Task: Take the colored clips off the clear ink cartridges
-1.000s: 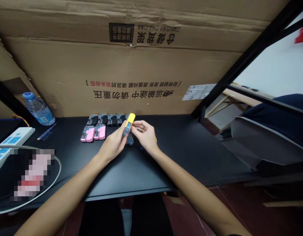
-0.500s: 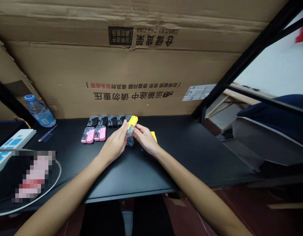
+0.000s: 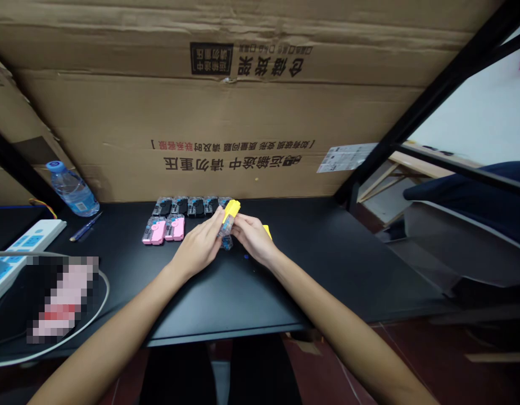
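Note:
Both my hands meet over the black table (image 3: 319, 264). My left hand (image 3: 200, 244) and my right hand (image 3: 253, 236) are closed on a small yellow-and-clear plastic piece (image 3: 229, 216), held upright between the fingertips. Another clear piece (image 3: 226, 242) lies on the table just under it. A yellow piece (image 3: 267, 230) shows behind my right hand. To the left lie two pink pieces (image 3: 164, 229), and behind them a row of several black pieces (image 3: 188, 205).
A large cardboard box (image 3: 226, 112) stands as a wall along the back of the table. A water bottle (image 3: 72, 190), a blue pen (image 3: 86, 226) and a white power strip (image 3: 26, 242) lie at the left. A black metal frame (image 3: 415, 112) rises at the right.
My hands lowered the yellow-and-clear piece a little toward the table and closer together; the yellow piece behind my right hand came into sight.

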The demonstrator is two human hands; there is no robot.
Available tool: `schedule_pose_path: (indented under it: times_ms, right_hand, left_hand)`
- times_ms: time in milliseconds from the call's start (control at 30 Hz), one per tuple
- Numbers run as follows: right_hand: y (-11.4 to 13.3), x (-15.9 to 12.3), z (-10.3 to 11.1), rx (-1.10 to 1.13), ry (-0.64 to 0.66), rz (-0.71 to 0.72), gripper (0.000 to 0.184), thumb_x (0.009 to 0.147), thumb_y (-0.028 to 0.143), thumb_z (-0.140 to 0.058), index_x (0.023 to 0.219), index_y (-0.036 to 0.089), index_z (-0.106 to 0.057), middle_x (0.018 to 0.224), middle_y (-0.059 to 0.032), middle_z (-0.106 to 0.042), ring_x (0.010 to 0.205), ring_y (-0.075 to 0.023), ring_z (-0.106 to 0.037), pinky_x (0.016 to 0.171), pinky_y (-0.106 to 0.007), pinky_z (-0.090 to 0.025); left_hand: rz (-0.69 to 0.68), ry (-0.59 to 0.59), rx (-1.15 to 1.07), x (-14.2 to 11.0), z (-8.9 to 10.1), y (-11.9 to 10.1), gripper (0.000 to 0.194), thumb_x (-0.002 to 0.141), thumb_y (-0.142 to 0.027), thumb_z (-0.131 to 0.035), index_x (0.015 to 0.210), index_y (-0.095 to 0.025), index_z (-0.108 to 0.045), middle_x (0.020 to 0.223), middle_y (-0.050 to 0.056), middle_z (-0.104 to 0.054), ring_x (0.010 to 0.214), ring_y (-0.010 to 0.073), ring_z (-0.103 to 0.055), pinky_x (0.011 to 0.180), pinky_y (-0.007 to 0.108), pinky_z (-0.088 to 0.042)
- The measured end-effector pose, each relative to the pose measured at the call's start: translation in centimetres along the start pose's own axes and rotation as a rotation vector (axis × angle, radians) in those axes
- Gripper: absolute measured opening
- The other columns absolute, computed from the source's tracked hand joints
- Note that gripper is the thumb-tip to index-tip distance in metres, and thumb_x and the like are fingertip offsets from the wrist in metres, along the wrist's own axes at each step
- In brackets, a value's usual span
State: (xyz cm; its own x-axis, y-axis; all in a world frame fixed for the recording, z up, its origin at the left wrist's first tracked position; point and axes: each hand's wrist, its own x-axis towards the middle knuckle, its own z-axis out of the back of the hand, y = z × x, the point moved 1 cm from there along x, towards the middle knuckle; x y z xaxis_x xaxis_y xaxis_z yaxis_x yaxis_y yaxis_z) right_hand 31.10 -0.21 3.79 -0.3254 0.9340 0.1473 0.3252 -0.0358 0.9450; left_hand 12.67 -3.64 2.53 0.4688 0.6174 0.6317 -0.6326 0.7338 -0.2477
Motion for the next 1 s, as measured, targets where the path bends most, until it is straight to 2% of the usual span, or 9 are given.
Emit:
schedule_pose_path:
  times_ms: [100,200,267,367,467,600,700,833,1000]
  right_hand:
    - [0.3,0.0,0.3,0.103,-0.033,-0.052,0.022,0.080,0.038,-0.083,0.090,0.018,-0.081,0.097,-0.0101,-0.083,0.090,-0.0234,-0.076,0.093,-0.040,-0.062]
    - [0.3,0.0,0.6,0.069,-0.038,-0.072,0.026,0.075,0.037,-0.087,0.092,0.018,-0.082,0.097,-0.0097,-0.083,0.086,-0.0225,-0.076,0.093,-0.040,-0.062]
    - [0.1,0.0,0.6,-0.052,-0.029,-0.043,0.027,0.077,0.041,-0.086,0.092,0.020,-0.084,0.094,-0.0081,-0.083,0.084,-0.0229,-0.076,0.093,-0.042,-0.063]
    - [-0.1,-0.2,0.5,-0.301,-0.023,0.036,0.033,0.085,0.053,-0.079,0.098,0.024,-0.085,0.089,-0.0054,-0.083,0.080,-0.0242,-0.076,0.086,-0.044,-0.064]
    - [0.1,-0.7,0.2,-0.528,-0.031,0.147,0.035,0.093,0.053,-0.071,0.105,0.024,-0.085,0.091,-0.0055,-0.083,0.079,-0.0255,-0.075,0.079,-0.041,-0.062]
    - [1.0,-1.5,-0.2,-0.841,-0.053,0.313,0.027,0.099,0.037,-0.062,0.086,0.022,-0.080,0.082,-0.0061,-0.078,0.071,-0.0222,-0.068,0.071,-0.035,-0.054]
    - [1.3,-1.6,-0.3,-0.966,-0.034,0.354,0.029,0.098,0.028,-0.059,0.072,0.021,-0.070,0.072,-0.0039,-0.070,0.064,-0.0183,-0.060,0.066,-0.032,-0.046]
    - [1.0,-1.4,-0.1,-0.893,0.006,0.268,0.033,0.098,0.028,-0.057,0.067,0.021,-0.062,0.067,-0.0013,-0.067,0.064,-0.0171,-0.058,0.065,-0.030,-0.043]
    - [0.2,-1.2,-0.2,-0.678,0.092,0.191,0.031,0.102,0.040,-0.052,0.080,0.021,-0.065,0.075,-0.0022,-0.068,0.070,-0.0194,-0.060,0.069,-0.031,-0.048]
  left_hand:
    - [-0.020,-0.011,-0.021,0.2,0.2,-0.1,0.069,0.110,-0.020,-0.042,0.176,-0.021,-0.020,0.174,0.019,-0.039,0.157,0.0311,-0.048,0.124,0.051,-0.051]
    - [0.033,0.001,-0.123,0.4,0.4,-0.3,0.063,0.111,-0.024,-0.045,0.172,-0.020,-0.031,0.171,0.018,-0.045,0.156,0.0300,-0.050,0.127,0.050,-0.047]
    - [0.141,-0.004,-0.235,0.5,0.7,-0.5,0.059,0.111,-0.030,-0.047,0.169,-0.019,-0.037,0.169,0.018,-0.050,0.155,0.0293,-0.052,0.128,0.049,-0.045]
    - [0.330,-0.024,-0.410,0.6,1.1,-0.8,0.055,0.112,-0.040,-0.046,0.163,-0.018,-0.044,0.158,0.017,-0.062,0.144,0.0287,-0.063,0.123,0.049,-0.049]
    - [0.386,-0.025,-0.498,0.7,1.3,-1.0,0.054,0.113,-0.045,-0.045,0.158,-0.017,-0.050,0.149,0.015,-0.069,0.136,0.0276,-0.068,0.120,0.047,-0.051]
    - [0.338,-0.005,-0.442,0.6,1.2,-1.0,0.053,0.112,-0.044,-0.047,0.158,-0.018,-0.050,0.154,0.015,-0.065,0.142,0.0279,-0.063,0.124,0.046,-0.047]
    - [0.262,0.036,-0.337,0.3,1.0,-0.8,0.054,0.112,-0.039,-0.047,0.162,-0.019,-0.047,0.157,0.017,-0.062,0.143,0.0294,-0.062,0.123,0.047,-0.048]
    - [0.154,0.060,-0.230,0.0,0.9,-0.3,0.057,0.112,-0.035,-0.048,0.167,-0.022,-0.041,0.158,0.017,-0.061,0.139,0.0302,-0.065,0.120,0.048,-0.052]
    - [0.045,0.033,-0.081,0.0,0.5,0.0,0.066,0.111,-0.033,-0.050,0.173,-0.022,-0.030,0.168,0.019,-0.049,0.150,0.0337,-0.056,0.123,0.052,-0.050]
